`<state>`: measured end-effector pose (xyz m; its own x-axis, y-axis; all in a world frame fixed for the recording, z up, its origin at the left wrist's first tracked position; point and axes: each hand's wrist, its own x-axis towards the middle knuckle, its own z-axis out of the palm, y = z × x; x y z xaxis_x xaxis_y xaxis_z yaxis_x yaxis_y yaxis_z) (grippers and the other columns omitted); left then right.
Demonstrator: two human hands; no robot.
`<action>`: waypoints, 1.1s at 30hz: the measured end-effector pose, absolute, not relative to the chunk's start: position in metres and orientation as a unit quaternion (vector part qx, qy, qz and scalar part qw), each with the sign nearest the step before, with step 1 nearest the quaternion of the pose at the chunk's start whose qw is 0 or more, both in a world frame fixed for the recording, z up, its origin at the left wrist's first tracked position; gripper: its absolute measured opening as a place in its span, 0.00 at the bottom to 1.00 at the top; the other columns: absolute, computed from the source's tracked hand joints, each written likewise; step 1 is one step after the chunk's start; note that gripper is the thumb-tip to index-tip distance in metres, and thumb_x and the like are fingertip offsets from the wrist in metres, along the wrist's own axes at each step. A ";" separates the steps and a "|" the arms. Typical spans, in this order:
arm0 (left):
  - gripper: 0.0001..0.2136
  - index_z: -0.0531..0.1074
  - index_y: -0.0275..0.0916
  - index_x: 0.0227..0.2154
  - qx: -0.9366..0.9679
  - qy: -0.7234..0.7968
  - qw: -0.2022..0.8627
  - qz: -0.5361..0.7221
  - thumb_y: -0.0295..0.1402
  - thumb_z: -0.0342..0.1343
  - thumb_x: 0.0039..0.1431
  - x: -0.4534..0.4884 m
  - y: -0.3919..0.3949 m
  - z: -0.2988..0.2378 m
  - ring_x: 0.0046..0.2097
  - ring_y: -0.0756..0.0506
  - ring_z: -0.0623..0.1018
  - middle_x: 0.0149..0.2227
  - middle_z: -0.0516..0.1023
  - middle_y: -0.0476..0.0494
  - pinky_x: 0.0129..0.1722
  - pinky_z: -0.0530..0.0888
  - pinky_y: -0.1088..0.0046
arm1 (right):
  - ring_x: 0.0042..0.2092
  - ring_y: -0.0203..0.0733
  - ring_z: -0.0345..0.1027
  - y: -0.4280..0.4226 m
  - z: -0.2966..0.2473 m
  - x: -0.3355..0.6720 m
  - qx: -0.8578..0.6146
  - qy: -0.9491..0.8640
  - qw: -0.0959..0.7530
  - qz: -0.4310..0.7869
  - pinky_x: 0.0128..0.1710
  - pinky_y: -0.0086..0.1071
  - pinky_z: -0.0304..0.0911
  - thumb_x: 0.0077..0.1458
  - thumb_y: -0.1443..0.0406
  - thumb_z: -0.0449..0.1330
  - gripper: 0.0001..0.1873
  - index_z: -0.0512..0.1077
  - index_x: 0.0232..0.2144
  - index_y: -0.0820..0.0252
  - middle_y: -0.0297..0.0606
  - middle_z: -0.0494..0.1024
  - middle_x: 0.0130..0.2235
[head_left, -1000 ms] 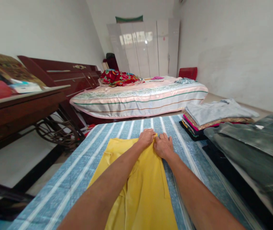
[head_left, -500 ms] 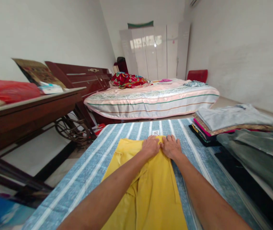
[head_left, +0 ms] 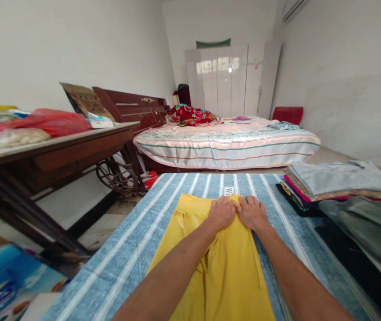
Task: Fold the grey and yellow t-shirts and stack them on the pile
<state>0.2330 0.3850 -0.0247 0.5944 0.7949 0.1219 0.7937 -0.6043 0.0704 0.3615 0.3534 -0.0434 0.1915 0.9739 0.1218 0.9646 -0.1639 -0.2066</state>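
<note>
A pair of yellow trousers (head_left: 233, 272) lies lengthwise in front of me, its waistband toward the far edge of the blue-and-white striped cloth (head_left: 137, 223). At the right part of the waistband, my left hand (head_left: 223, 211) is closed on the fabric, fingers bent over its top edge. Close beside it, my right hand (head_left: 252, 213) grips the right corner of the waistband, its outer fingers slightly apart. The fabric bunches a little between the two hands. Their thumbs and the undersides of the fingers are mostly hidden.
On the right lie a stack of folded clothes (head_left: 341, 178) and dark grey garments (head_left: 367, 227). A wooden sewing-machine table (head_left: 60, 156) stands at left, above a blue printed box (head_left: 10, 281). Beyond are a bed (head_left: 230, 149) and a pale wardrobe (head_left: 224, 80).
My view has turned left, so everything appears farther right and slightly lower. Both hands stay at the trousers' waistband, with little visible movement against the cloth.
</note>
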 end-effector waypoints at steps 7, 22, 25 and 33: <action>0.16 0.67 0.40 0.47 0.899 0.435 0.036 0.040 0.37 0.45 0.59 0.222 0.333 0.003 0.62 0.38 0.57 0.59 0.61 0.37 0.58 0.57 0.52 | 0.56 0.51 0.53 0.349 -0.047 0.361 -0.758 -0.642 0.112 0.008 0.50 0.45 0.47 0.61 0.54 0.40 0.24 0.60 0.54 0.56 0.48 0.64 0.53; 0.11 0.71 0.38 0.40 0.863 0.439 0.141 0.208 0.30 0.48 0.56 0.083 0.174 0.029 0.49 0.43 0.72 0.46 0.75 0.39 0.50 0.69 0.64 | 0.58 0.45 0.53 0.309 -0.009 0.358 -0.704 -0.697 0.133 0.031 0.53 0.39 0.52 0.62 0.54 0.40 0.26 0.56 0.58 0.59 0.45 0.62 0.57; 0.08 0.72 0.39 0.35 0.794 0.531 0.212 0.209 0.31 0.49 0.55 0.079 0.165 0.029 0.41 0.45 0.76 0.37 0.78 0.43 0.42 0.72 0.70 | 0.57 0.42 0.55 0.276 0.002 0.347 -0.661 -0.737 0.136 0.023 0.54 0.34 0.51 0.63 0.57 0.41 0.22 0.62 0.53 0.60 0.43 0.66 0.54; 0.10 0.69 0.34 0.36 0.568 0.681 0.423 0.187 0.36 0.51 0.55 0.125 0.199 0.035 0.25 0.49 0.77 0.27 0.78 0.44 0.19 0.67 0.80 | 0.57 0.46 0.56 0.157 0.012 0.300 -0.581 -0.800 0.151 0.024 0.57 0.41 0.51 0.59 0.62 0.50 0.18 0.66 0.49 0.62 0.46 0.67 0.54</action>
<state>0.1249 0.1986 0.0351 0.0038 0.9315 -0.3636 0.6159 0.2843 0.7347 0.2998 0.1572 0.0117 -0.2806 0.9358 0.2133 0.9216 0.3248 -0.2127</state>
